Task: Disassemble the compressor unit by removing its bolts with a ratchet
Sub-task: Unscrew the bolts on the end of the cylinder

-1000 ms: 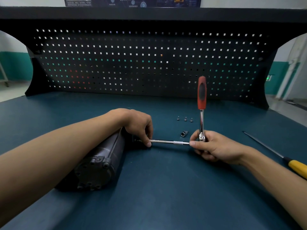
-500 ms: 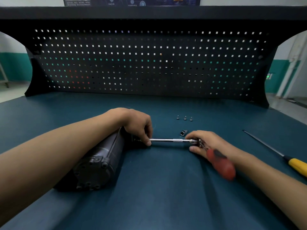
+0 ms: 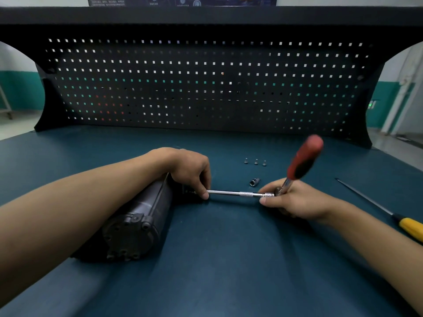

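The black cylindrical compressor unit (image 3: 137, 223) lies on its side on the blue bench, its bolted end cap toward me. My left hand (image 3: 190, 170) rests on its far end, and its fingers pinch the inner end of a silver extension bar (image 3: 233, 193) that runs level to the right. My right hand (image 3: 295, 197) grips the ratchet head at the bar's outer end. The ratchet's red-and-black handle (image 3: 304, 157) tilts up and to the right, blurred. Three removed bolts (image 3: 255, 161) stand in a row behind the bar.
A loose silver socket (image 3: 254, 181) lies just behind the bar. A long screwdriver with a yellow handle (image 3: 409, 226) lies at the right. A black pegboard (image 3: 206, 88) closes off the back of the bench.
The ratchet handle stood upright, swung down toward me, and has now swung back up and to the right. Both hands and the compressor have stayed in place.
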